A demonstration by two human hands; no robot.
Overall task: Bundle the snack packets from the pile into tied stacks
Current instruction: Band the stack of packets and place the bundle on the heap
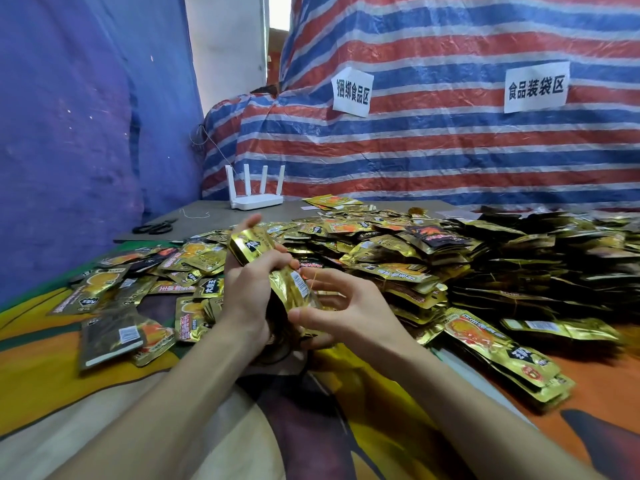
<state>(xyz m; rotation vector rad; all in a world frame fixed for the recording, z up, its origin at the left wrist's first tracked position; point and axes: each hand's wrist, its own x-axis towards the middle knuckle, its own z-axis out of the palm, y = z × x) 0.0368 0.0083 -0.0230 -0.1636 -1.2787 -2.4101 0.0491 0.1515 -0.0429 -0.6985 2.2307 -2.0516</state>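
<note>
Between the two forearms, the left hand [249, 285] wraps curled fingers round a tilted stack of crinkly gold foil snack packets [273, 268]. The right hand [346, 310] sits just beside the stack's lower end, fingers loosely bent near a thin yellow thread [313, 282]; whether it pinches the thread cannot be told. Behind spreads a loose pile of glossy flat packets [329, 226], with neat dark-edged stacks [502, 271] at right, on a smooth orange printed cloth [52, 386]. Black scissors [154, 226] lie on a grey board [214, 220].
</note>
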